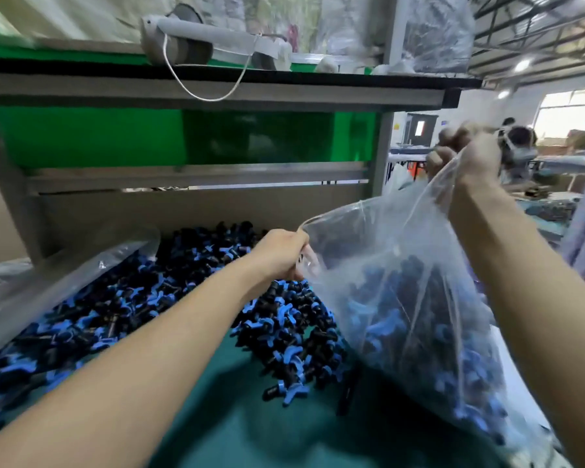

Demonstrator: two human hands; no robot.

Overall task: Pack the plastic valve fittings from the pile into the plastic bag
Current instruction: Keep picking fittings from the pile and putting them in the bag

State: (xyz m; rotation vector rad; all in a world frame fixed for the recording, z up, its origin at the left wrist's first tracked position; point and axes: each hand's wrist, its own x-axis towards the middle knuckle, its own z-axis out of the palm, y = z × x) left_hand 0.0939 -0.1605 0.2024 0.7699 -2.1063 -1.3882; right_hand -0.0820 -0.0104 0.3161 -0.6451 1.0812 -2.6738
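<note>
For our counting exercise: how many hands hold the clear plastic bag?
2. The left hand pinches the lower rim of the clear plastic bag above the pile of black-and-blue plastic valve fittings; the right hand grips its upper rim. No other hand touches it.

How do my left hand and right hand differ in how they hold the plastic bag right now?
Height: the left hand sits low, just above the pile of fittings; the right hand is raised well above it.
Place: the left hand grips the mouth of the plastic bag at its lower corner, the right hand at its upper corner.
Shared: both curl round the rim, holding the mouth open.
</note>
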